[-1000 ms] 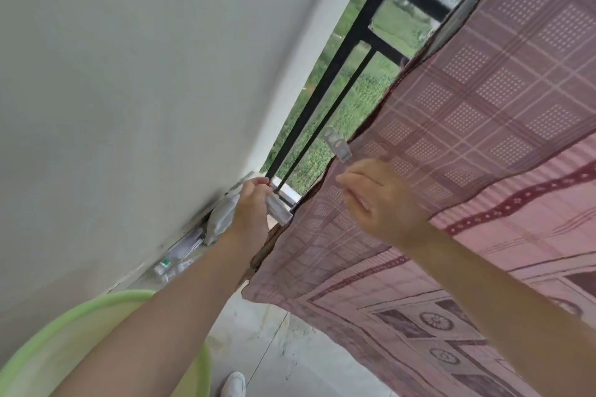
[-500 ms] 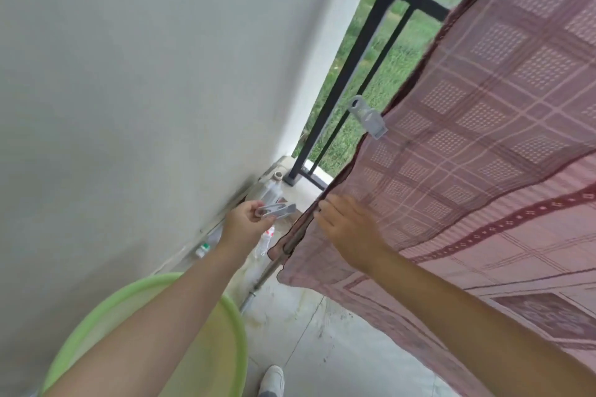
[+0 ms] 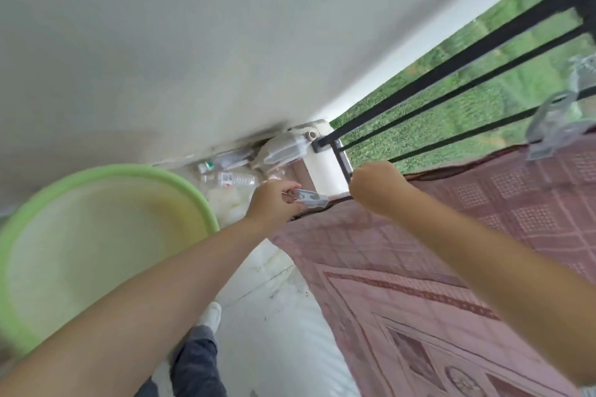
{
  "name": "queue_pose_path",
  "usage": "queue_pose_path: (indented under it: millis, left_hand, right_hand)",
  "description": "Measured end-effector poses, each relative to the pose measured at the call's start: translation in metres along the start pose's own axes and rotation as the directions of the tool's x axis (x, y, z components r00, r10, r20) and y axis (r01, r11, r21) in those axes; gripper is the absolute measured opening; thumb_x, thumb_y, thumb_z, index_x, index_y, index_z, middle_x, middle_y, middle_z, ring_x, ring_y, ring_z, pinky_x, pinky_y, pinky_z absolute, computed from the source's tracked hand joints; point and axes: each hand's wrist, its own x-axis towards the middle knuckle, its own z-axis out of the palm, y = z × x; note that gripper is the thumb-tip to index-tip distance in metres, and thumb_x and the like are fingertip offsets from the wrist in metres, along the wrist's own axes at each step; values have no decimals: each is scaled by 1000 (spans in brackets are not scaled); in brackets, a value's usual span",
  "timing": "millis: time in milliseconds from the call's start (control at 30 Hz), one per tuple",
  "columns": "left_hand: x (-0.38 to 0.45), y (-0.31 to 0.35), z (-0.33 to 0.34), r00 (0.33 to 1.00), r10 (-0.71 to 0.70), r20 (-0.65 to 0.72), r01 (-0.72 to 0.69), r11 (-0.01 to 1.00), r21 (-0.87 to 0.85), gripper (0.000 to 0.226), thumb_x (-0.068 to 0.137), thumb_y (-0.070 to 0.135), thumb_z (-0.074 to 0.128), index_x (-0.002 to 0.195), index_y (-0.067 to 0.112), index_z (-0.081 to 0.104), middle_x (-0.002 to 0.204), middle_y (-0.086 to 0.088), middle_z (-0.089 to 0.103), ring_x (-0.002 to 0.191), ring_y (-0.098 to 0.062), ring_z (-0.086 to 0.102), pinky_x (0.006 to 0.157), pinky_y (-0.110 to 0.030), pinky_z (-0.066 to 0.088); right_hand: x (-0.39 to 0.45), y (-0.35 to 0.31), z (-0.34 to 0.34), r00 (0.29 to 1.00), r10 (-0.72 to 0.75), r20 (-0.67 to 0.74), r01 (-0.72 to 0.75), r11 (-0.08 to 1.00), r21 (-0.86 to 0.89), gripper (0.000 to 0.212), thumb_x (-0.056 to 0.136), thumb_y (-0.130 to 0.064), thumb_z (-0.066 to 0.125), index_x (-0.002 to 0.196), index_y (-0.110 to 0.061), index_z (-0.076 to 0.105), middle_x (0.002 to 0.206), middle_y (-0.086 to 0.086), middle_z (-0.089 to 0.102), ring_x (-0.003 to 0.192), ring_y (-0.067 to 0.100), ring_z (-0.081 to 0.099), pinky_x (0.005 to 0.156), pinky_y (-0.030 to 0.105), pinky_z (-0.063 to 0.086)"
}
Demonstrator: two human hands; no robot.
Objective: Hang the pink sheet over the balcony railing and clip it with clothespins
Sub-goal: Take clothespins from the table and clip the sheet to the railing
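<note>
Left hand (image 3: 272, 203) is pinching a grey plastic clothespin (image 3: 310, 197) at frame centre, long axis pointing right at the pink patterned sheet (image 3: 451, 235) edge. Right hand (image 3: 377, 187), just right, is gripping that edge by the black metal railing (image 3: 451, 87).

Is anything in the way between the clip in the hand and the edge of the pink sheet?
Nothing visible. The left hand holds the grey clothespin right beside the pink sheet, whose edge the right hand grips by the railing.
</note>
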Motion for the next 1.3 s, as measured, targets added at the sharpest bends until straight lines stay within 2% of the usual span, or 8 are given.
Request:
queue_pose_path:
  millis: [100, 267, 633, 800, 900, 967, 1133, 1300]
  left_hand:
    - [1, -5, 5, 999, 7, -32, -8, 1000, -25, 44, 73, 4, 69, 116, 5, 60, 113, -14, 62, 100, -27, 63, 91, -30, 47]
    - [3, -11, 16, 993, 37, -116, -49, 993, -104, 39, 69, -3, 70, 107, 3, 64, 107, -16, 61, 98, -29, 63, 94, -34, 49]
    - [5, -39, 35, 993, 19, -113, -37, 987, -155, 40, 72, -8, 66, 110, 2, 63, 101, -15, 62, 92, -21, 64, 78, -8, 49]
    - [6, -40, 41, 992, 20, -125, -40, 986, -163, 42, 70, -6, 70, 111, 1, 62, 103, -15, 61, 89, -15, 60, 78, -4, 45]
    - [6, -39, 39, 988, 25, -153, -49, 987, -153, 43, 69, -6, 71, 110, 2, 63, 102, -15, 61, 93, -22, 63, 89, -22, 49]
    - [7, -39, 35, 986, 42, -164, -61, 992, -114, 42, 67, -4, 73, 108, 3, 64, 100, -16, 63, 92, -25, 64, 90, -30, 51]
    - [12, -34, 27, 978, 79, -194, -94, 993, -66, 35, 67, 2, 76, 101, 4, 69, 96, -15, 68, 82, -16, 60, 82, -22, 47]
    - [18, -26, 34, 980, 158, -121, -161, 987, -12, 30, 67, 8, 77, 96, 6, 71, 90, -13, 71, 74, -16, 58, 75, -26, 48]
  right_hand:
    - [4, 2, 2, 1000, 10, -19, -9, 999, 51, 26, 85, 6, 40, 96, -4, 61, 87, 7, 56, 93, 25, 58, 74, 30, 41]
    - [-5, 6, 16, 986, -6, -165, 30, 989, 143, 28, 85, 1, 37, 103, -7, 57, 110, 7, 54, 102, 22, 50, 90, 32, 39]
    - [19, 0, 14, 984, -135, 118, 145, 986, -78, 20, 88, 6, 38, 84, -7, 52, 55, -3, 34, 45, 8, 32, 38, 19, 27]
    - [23, -13, 22, 998, -61, 27, 61, 998, 10, 23, 88, 4, 38, 67, -3, 45, 64, 0, 40, 56, 11, 39, 51, 18, 35]
    - [26, -21, 25, 995, -57, -79, 69, 986, 155, 23, 87, 0, 36, 90, -5, 58, 82, 4, 42, 79, 18, 40, 82, 30, 43]
    - [26, -21, 27, 994, -1, -109, 25, 974, 225, 27, 85, 4, 33, 80, -10, 57, 81, 1, 41, 78, 16, 37, 88, 31, 43]
    - [32, -18, 32, 987, 104, -125, -55, 936, 348, 35, 78, 8, 38, 51, -13, 33, 75, -1, 46, 73, 15, 42, 75, 25, 43]
    - [33, -16, 34, 985, 112, -130, -56, 926, 373, 24, 84, 0, 45, 64, -13, 50, 75, -1, 48, 70, 14, 43, 64, 21, 40]
